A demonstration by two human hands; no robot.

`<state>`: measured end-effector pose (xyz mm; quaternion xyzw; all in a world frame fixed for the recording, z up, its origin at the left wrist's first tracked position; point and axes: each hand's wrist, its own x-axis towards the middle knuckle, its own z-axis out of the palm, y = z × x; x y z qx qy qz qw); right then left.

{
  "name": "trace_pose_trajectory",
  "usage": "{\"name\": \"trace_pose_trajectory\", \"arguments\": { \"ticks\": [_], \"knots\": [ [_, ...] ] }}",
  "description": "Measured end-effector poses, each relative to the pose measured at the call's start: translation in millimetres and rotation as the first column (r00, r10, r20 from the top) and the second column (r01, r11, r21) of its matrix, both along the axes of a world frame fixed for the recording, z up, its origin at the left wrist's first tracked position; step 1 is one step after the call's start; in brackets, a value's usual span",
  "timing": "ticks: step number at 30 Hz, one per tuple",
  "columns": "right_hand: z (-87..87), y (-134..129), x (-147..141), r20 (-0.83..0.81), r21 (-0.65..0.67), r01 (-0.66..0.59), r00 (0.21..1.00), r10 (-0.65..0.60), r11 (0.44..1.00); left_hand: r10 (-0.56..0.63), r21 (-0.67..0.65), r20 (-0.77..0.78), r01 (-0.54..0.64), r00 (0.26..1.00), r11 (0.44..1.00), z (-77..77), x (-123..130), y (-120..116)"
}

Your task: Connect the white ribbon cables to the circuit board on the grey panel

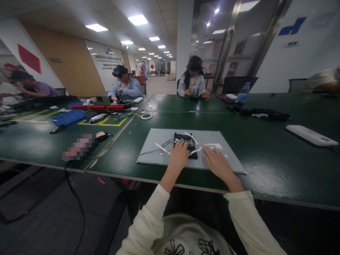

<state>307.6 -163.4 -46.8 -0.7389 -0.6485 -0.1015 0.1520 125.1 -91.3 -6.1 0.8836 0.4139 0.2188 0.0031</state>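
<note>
A flat grey panel (156,139) lies on the green table before me. At its middle sits a black frame (193,155) with a circuit board, white strips and grey cables around it. My left hand (180,153) rests over the left part of the black frame, its fingers together and pointing forward; what lies under the fingertips is hidden. To the right, my right hand (216,161) lies flat on the panel with fingers stretched out, its fingertips by a white label (214,145). A white strip (196,151) crosses the gap between the hands.
Left on the green table (111,161) are a blue tray (68,118), a blurred pink item (79,147) and a tape roll (146,116). A white device (310,135) and bottle (242,92) stand right. Several people sit beyond.
</note>
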Motion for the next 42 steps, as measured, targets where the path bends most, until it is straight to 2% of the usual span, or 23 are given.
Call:
{"name": "trace_pose_trajectory", "arguments": {
  "ticks": [4, 8, 11, 13, 16, 20, 23, 27, 34, 38, 40, 42],
  "knots": [
    [7.2, 8, 14, -0.059, -0.06, -0.057, 0.997, 0.054, 0.997, 0.005, 0.007, -0.021, -0.005, 1.0, 1.0, 8.1, 1, 3],
    [35.7, 34, 26, -0.157, -0.158, -0.145, 0.98, 0.121, 0.977, 0.044, -0.017, -0.082, -0.045, 0.996, 0.999, 25.5, 11, 16],
    [57.1, 63, 25, -0.191, -0.123, -0.06, 0.981, 0.036, 0.991, 0.05, -0.009, -0.098, -0.051, 0.994, 0.999, 35.0, 28, 33],
    [62.5, 82, 20, -0.234, -0.077, -0.017, 0.972, -0.001, 0.997, 0.052, 0.005, -0.076, -0.052, 0.996, 0.999, 35.9, 40, 46],
    [55.5, 103, 12, -0.318, -0.02, 0.034, 0.947, -0.039, 0.999, 0.042, -0.005, -0.052, -0.042, 0.998, 0.999, 29.8, 52, 63],
    [37.6, 115, 10, -0.377, 0.017, 0.057, 0.925, -0.047, 0.998, 0.011, -0.06, -0.038, -0.014, 0.999, 0.998, 18.2, 54, 75],
    [31.0, 116, 11, -0.383, 0.023, 0.063, 0.923, -0.05, 0.998, 0.008, -0.086, -0.006, -0.009, 1.0, 0.996, 12.7, 53, 77],
    [29.0, 117, 13, -0.379, 0.024, 0.074, 0.923, -0.059, 0.997, 0.066, -0.119, 0.008, -0.064, 0.998, 0.991, 9.3, 54, 76],
    [26.7, 118, 12, -0.421, 0.077, 0.066, 0.906, -0.027, 0.995, 0.066, -0.102, -0.001, -0.065, 0.998, 0.993, 10.9, 55, 73],
    [28.4, 119, 12, -0.568, 0.144, 0.09, 0.823, 0.008, 0.985, 0.096, -0.11, -0.022, -0.098, 0.995, 0.989, 13.2, 54, 71],
    [30.4, 118, 11, -0.672, 0.18, 0.096, 0.738, 0.051, 0.979, 0.112, -0.104, -0.014, -0.113, 0.994, 0.988, 13.7, 54, 70],
    [33.3, 117, 10, -0.777, 0.209, 0.101, 0.622, 0.102, 0.973, 0.121, -0.098, -0.004, -0.12, 0.993, 0.988, 13.7, 54, 69]
  ]
}}
